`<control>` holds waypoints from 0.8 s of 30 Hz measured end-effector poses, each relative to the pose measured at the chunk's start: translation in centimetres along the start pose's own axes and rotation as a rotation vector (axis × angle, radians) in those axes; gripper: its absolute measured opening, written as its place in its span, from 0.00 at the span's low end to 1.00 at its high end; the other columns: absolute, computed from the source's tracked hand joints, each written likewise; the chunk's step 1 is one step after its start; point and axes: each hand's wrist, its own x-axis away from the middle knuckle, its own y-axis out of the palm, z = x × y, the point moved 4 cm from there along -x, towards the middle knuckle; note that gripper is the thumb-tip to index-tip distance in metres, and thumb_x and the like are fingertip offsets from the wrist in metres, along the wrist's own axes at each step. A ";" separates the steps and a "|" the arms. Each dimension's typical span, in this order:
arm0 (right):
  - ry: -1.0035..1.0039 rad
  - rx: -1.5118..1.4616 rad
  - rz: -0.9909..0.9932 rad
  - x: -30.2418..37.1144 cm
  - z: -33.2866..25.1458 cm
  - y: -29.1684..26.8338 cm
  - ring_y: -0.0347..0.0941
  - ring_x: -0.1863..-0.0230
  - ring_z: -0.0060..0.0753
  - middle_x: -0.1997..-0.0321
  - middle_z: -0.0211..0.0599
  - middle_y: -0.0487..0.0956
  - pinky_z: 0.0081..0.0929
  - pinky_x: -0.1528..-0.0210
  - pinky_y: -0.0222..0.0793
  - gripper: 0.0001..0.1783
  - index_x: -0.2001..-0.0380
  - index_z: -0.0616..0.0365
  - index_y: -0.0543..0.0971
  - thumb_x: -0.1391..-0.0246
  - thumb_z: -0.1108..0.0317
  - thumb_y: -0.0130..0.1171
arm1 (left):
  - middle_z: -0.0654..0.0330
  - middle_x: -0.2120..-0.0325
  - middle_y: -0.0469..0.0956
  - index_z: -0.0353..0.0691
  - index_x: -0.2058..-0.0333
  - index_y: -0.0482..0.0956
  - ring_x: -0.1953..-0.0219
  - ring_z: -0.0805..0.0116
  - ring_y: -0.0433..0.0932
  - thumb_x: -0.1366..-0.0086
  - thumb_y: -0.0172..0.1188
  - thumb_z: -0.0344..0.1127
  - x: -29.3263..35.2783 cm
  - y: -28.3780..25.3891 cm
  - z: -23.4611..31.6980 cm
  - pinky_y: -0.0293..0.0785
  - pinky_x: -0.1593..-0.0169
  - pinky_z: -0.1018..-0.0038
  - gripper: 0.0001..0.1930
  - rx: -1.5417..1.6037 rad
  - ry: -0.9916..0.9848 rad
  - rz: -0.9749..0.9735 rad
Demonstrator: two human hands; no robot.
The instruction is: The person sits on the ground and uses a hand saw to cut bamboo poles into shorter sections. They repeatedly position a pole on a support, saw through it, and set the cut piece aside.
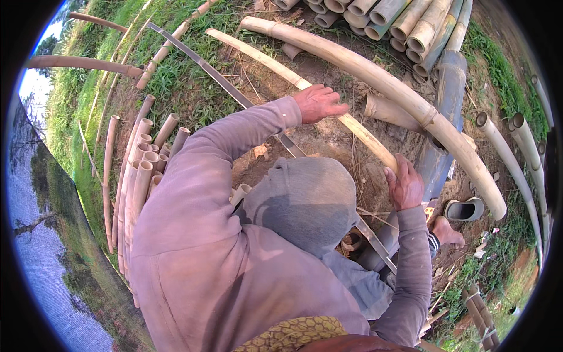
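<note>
1. Clock centred on the grey-clothed knee (305, 199), 12 at the top.
2. Right hand (406, 183), toward 3: thumb and fingers closed around the near end of a pale bamboo strip (366, 136). If that pinch loosens, the end could slip out.
3. Left hand (319, 104), between 12 and 1: fingers curled over the same strip partway along; how firmly, cannot tell. Strip runs from near 3 up to 11. Both hands bare: sliding along a raw edge could drive in splinters.
4. Flat metal bar (375, 243) runs 11 to 4, passing out of sight behind the knee. A leg shift might tip it; whether an edge is sharp, cannot tell.
5. Thick bamboo pole (381, 76) arcs beyond, 12 to 3. A wide swing of the strip could knock it, perhaps rolling it toward the bare foot (448, 233) past 3.
6. Farthest: stacked bamboo poles (404, 26), at 1.
</note>
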 end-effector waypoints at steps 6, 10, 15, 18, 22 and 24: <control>-0.021 -0.006 0.215 -1.1 2.6 -5.1 0.78 0.52 0.63 0.49 0.54 0.80 0.51 0.51 0.75 0.28 0.34 0.55 0.76 0.32 0.54 0.63 | 0.65 0.64 0.77 0.58 0.45 0.78 0.58 0.61 0.80 0.38 0.61 0.30 -6.4 -0.4 -0.1 0.76 0.51 0.62 0.22 -0.007 -0.003 0.146; -0.049 0.038 0.278 -2.9 3.1 -7.6 0.78 0.51 0.63 0.50 0.54 0.79 0.50 0.50 0.75 0.26 0.35 0.55 0.77 0.31 0.55 0.63 | 0.65 0.65 0.78 0.59 0.44 0.79 0.58 0.59 0.82 0.39 0.61 0.28 -8.4 0.6 -1.2 0.77 0.50 0.61 0.24 0.029 -0.017 0.268; -0.042 0.022 0.321 -4.2 4.9 -8.2 0.79 0.52 0.62 0.52 0.53 0.80 0.51 0.51 0.74 0.26 0.37 0.54 0.78 0.32 0.53 0.64 | 0.63 0.62 0.81 0.58 0.46 0.81 0.56 0.57 0.83 0.39 0.62 0.27 -10.8 -0.1 -2.5 0.79 0.51 0.61 0.23 0.005 -0.039 0.222; -0.007 0.035 0.300 -6.1 4.8 -7.8 0.79 0.54 0.61 0.54 0.48 0.80 0.51 0.52 0.74 0.25 0.39 0.51 0.80 0.34 0.51 0.65 | 0.61 0.60 0.82 0.56 0.46 0.82 0.56 0.56 0.83 0.38 0.63 0.28 -10.8 0.6 -3.9 0.79 0.50 0.60 0.22 -0.014 -0.043 0.239; 0.056 0.139 0.325 -7.5 5.8 -8.4 0.77 0.46 0.54 0.51 0.40 0.80 0.52 0.44 0.70 0.26 0.40 0.44 0.81 0.35 0.43 0.63 | 0.60 0.58 0.82 0.53 0.45 0.82 0.54 0.55 0.83 0.36 0.63 0.29 -11.7 2.1 -5.3 0.79 0.49 0.59 0.21 0.015 -0.050 0.312; 0.115 0.237 0.307 -7.9 5.8 -8.8 0.74 0.41 0.50 0.48 0.37 0.79 0.53 0.39 0.66 0.27 0.40 0.41 0.82 0.36 0.41 0.63 | 0.59 0.54 0.81 0.53 0.45 0.82 0.50 0.55 0.81 0.34 0.64 0.32 -12.1 2.1 -5.1 0.77 0.45 0.58 0.19 0.009 -0.101 0.260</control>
